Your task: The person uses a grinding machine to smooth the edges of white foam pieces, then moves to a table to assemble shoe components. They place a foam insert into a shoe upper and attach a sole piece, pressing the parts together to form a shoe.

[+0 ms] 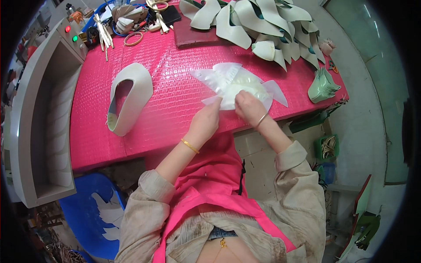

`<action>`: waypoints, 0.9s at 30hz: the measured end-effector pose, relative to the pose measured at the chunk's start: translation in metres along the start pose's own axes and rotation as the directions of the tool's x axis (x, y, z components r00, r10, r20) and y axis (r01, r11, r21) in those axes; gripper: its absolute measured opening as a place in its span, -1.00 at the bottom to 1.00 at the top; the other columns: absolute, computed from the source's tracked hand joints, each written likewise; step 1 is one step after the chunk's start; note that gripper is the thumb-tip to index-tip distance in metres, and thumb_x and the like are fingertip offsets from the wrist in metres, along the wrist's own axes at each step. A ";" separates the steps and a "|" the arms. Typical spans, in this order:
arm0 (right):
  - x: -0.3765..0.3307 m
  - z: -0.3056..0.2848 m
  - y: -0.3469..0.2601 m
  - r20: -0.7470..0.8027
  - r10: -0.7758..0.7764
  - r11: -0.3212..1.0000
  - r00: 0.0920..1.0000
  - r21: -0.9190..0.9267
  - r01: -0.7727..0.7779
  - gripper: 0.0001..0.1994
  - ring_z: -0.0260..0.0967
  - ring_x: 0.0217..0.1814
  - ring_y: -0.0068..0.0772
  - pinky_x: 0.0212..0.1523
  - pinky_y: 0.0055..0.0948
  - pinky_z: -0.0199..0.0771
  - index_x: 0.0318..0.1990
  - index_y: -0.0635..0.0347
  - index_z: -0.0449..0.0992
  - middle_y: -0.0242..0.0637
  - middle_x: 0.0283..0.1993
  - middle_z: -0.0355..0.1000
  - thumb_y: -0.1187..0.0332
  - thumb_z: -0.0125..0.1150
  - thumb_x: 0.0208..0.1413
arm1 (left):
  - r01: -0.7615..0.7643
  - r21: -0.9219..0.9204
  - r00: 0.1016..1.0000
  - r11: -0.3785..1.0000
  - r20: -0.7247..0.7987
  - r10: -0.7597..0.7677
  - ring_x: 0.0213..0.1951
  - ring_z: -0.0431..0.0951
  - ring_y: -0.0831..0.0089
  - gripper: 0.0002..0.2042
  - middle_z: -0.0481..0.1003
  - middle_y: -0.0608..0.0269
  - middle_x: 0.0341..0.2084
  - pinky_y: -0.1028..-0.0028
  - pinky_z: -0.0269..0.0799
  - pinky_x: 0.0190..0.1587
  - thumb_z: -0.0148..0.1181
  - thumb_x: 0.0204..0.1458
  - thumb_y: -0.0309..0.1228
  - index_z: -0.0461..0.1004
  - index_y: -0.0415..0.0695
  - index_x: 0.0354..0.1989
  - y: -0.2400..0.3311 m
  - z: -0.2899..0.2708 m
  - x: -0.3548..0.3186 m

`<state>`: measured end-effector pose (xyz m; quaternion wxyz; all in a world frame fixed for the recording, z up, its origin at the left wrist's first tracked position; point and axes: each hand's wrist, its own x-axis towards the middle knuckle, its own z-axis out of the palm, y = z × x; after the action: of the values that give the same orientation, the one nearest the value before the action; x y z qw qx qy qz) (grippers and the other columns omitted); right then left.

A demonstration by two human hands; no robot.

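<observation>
Above the near edge of a pink-covered table (175, 87), both hands work at a loose pile of thin, translucent white cut sheets (239, 81). My left hand (206, 117) is closed, its fingertips pinching the near-left corner of a sheet. The fingers of my right hand (251, 107) are bent closed on the pile's near side, gripping the sheets there; the fingertips are partly hidden. To the left lies a white shoe upper (142, 83), a curved loop with an opening in its middle, apart from both hands.
Many white, green-lined uppers (250, 26) are heaped at the far right beside a dark red board (193, 37). A bundle of pale green pieces (323, 87) sits at the right edge. A grey open-fronted machine (41, 118) borders the left; below is a blue chair (90, 219).
</observation>
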<state>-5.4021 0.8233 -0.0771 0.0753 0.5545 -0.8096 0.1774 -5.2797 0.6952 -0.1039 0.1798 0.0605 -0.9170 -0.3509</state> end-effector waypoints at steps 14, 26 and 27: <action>-0.008 -0.009 -0.011 0.075 0.098 0.990 0.992 0.093 -0.105 -0.86 0.28 -0.33 -0.36 -0.33 -0.45 0.26 -0.48 0.25 0.38 -0.24 -0.42 0.32 0.38 0.16 -0.15 | 0.115 -0.079 0.990 0.990 -0.069 -0.121 -0.44 0.39 0.11 -0.75 0.37 0.03 -0.51 0.25 0.29 -0.41 -0.06 -0.20 -0.59 0.35 -0.20 -0.26 0.000 -0.001 0.023; -0.038 -0.040 0.118 -0.107 0.882 0.299 0.458 0.879 -0.371 -0.86 0.27 -0.47 -0.67 -0.41 -0.64 0.33 -0.44 0.27 0.46 -0.41 -0.51 0.36 0.37 0.13 -0.03 | -0.115 0.161 0.993 0.980 0.011 0.115 -0.43 0.33 0.28 -0.89 0.29 0.19 -0.56 0.39 0.30 -0.37 0.00 -0.30 -0.59 0.39 -0.22 -0.52 0.003 0.009 0.021; -0.033 -0.038 0.123 -0.113 0.874 0.314 0.472 0.873 -0.373 -0.87 0.28 -0.45 -0.65 -0.39 -0.63 0.34 -0.44 0.28 0.45 -0.39 -0.50 0.36 0.37 0.12 -0.02 | -0.111 0.140 0.994 0.984 -0.007 0.113 -0.43 0.34 0.27 -0.91 0.29 0.18 -0.56 0.38 0.31 -0.38 0.01 -0.30 -0.58 0.37 -0.22 -0.53 0.006 0.009 0.025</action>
<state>-5.5064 0.9060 -0.0773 -0.0005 0.0584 -0.7425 0.6673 -5.3061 0.6990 -0.0992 0.2014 0.0236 -0.9398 -0.2750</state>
